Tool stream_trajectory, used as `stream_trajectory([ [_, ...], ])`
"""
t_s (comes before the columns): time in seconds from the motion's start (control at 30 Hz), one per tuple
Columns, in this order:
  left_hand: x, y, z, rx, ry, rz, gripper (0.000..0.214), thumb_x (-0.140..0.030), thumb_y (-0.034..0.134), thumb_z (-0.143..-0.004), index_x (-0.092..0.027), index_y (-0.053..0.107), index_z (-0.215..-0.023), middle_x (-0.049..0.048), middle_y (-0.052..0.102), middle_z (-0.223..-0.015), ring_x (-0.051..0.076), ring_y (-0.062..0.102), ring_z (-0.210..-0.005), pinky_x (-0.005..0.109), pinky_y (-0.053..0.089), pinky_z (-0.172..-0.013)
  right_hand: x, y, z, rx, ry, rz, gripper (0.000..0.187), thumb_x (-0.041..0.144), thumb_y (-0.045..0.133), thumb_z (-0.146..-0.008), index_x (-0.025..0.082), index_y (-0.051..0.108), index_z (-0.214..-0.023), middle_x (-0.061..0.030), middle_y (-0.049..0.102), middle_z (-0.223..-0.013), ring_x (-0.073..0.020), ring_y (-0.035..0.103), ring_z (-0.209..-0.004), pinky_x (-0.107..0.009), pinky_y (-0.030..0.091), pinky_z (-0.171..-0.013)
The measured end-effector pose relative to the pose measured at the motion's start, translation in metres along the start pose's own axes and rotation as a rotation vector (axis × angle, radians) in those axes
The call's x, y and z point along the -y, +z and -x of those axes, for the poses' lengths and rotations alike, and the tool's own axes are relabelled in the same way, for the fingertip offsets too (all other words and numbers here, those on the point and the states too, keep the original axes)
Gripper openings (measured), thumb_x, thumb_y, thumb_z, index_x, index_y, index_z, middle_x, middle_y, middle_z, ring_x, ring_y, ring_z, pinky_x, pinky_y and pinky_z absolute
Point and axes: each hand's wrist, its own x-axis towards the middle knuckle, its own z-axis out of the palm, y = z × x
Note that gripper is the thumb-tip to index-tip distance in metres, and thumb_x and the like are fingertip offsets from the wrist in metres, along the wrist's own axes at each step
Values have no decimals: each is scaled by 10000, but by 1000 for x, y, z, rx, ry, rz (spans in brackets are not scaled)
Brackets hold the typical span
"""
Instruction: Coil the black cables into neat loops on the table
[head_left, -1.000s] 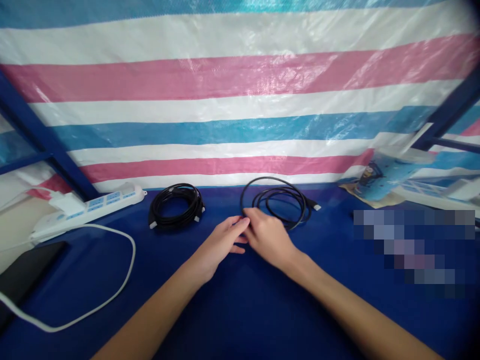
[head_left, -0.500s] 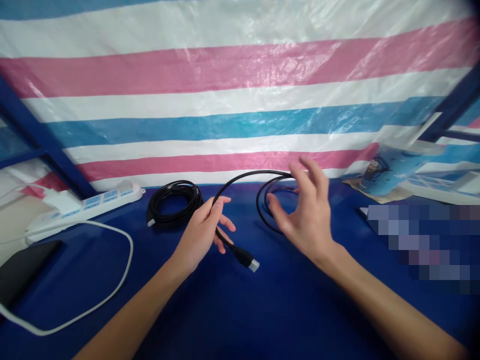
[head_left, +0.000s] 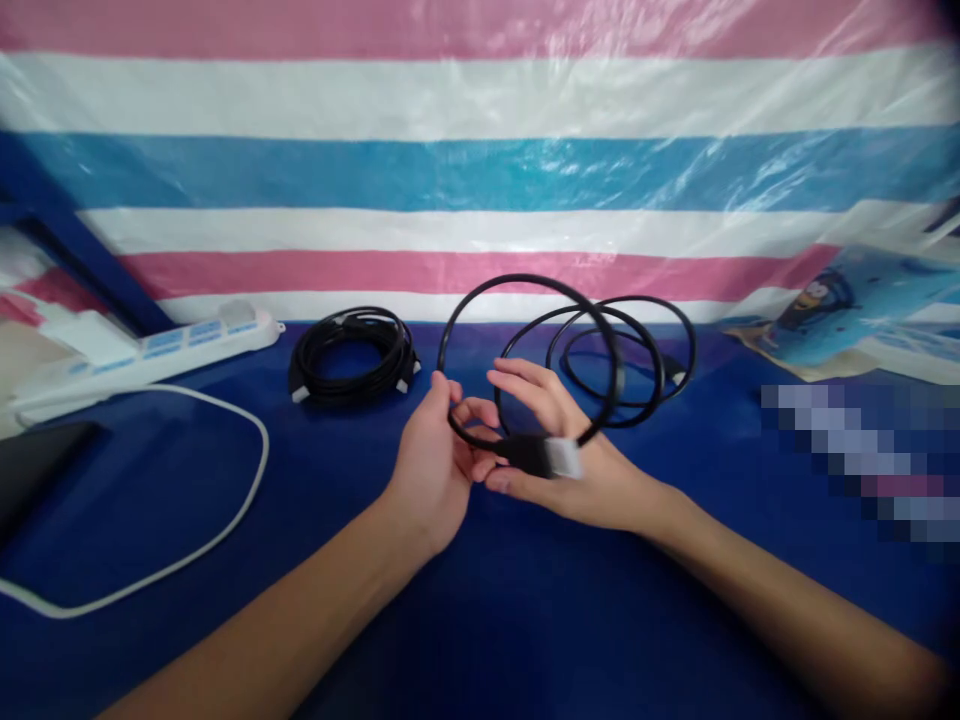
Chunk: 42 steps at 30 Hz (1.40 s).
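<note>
My left hand is closed on a black cable a short way behind its plug, thumb on top. The plug has a black body and a pale, blurred end, and points to the right. From my fingers the cable rises in a loose loop, with more loops trailing to the right and back. Its other end rests on the table at the right. My right hand is open behind the plug, thumb and fingers apart around the loop, fingertips close to my left fingers.
A second coiled black cable lies at the back left. Beyond it are a white power strip, a white cord and a dark flat object. A blue printed bag stands at the right. Striped sheeting hangs behind the blue table.
My right hand has moved left and down to my left hand. The plug has swung up and right, and the cable now forms a loop between my hands. The view has tilted down.
</note>
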Motion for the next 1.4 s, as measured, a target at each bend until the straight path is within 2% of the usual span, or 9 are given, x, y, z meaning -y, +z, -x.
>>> stream_trajectory([
  [0.1, 18, 8, 14, 22, -38, -116, 324, -385, 343, -940, -181, 454, -713, -21, 501, -553, 75, 465, -424, 167, 340, -382, 8, 10, 6, 7, -138, 57, 579, 385, 620, -857, 129, 448, -1348, -205, 310, -1444, -308, 240, -1383, -502, 274, -1096],
  [0.3, 18, 4, 14, 203, 69, -290, 155, -272, 471, -872, -167, 582, -893, 39, 585, -827, 107, 545, -644, 185, 393, -457, 17, -2, 0, -128, 230, -587, 235, 232, 460, -937, 229, 661, -1057, -46, 552, -1297, -193, 561, -1150, -329, 495, -919],
  [0.47, 2, -12, -8, 43, 416, -531, 517, -177, 626, -739, -206, 471, -1231, 51, 588, -1082, 132, 584, -832, 202, 450, -608, 12, -9, -7, -279, 466, -861, 299, 54, 497, -716, 154, 630, -965, 8, 646, -638, -135, 622, -560, -291, 526, -706],
  [0.6, -12, -23, -16, 240, 648, -658, 557, -249, 629, -779, -240, 458, -1309, 28, 599, -1097, 126, 583, -856, 214, 454, -718, 14, -19, -6, -29, 644, -986, 358, 75, 465, -635, 149, 602, -957, 41, 556, -509, -42, 275, -260, -197, 319, -349],
  [0.7, -19, -26, -10, 414, 689, -733, 426, -304, 618, -808, -248, 539, -1223, 13, 614, -1027, 105, 583, -756, 217, 466, -686, 22, -27, -7, 249, 721, -895, 312, 122, 503, -645, 137, 602, -941, 0, 588, -526, -49, 302, -293, -176, 235, -327],
  [0.83, -27, -25, 2, 409, 779, -759, 264, -312, 722, -723, -214, 616, -944, -8, 641, -822, 95, 594, -662, 177, 441, -563, 33, -26, -10, 185, 698, -741, 152, 137, 517, -653, 131, 593, -784, -11, 593, -521, -56, 348, -306, -182, 256, -334],
  [0.93, -33, -23, 7, 454, 670, -800, 206, -339, 700, -744, -177, 575, -721, -17, 617, -579, 56, 489, -419, 152, 303, -370, 38, -18, -8, 167, 690, -831, 135, 142, 529, -648, 128, 595, -764, 0, 573, -497, -47, 306, -300, -180, 207, -323],
  [1.07, -36, -21, 7, 510, 478, -761, 188, -343, 674, -769, -186, 623, -862, -29, 606, -504, 13, 294, -269, 158, 139, -295, 40, -12, -1, 215, 640, -971, 122, 146, 525, -683, 132, 603, -775, 15, 560, -479, -44, 274, -284, -181, 205, -316],
  [1.4, -21, -16, 2, 339, 332, -71, 289, -293, 518, -901, -166, 439, -653, -65, 506, -553, 0, 338, -329, 146, 298, -371, 16, 0, 0, -77, 530, -1052, 108, 236, 640, -817, 131, 660, -813, 4, 592, -550, -97, 561, -584, -204, 460, -661],
])
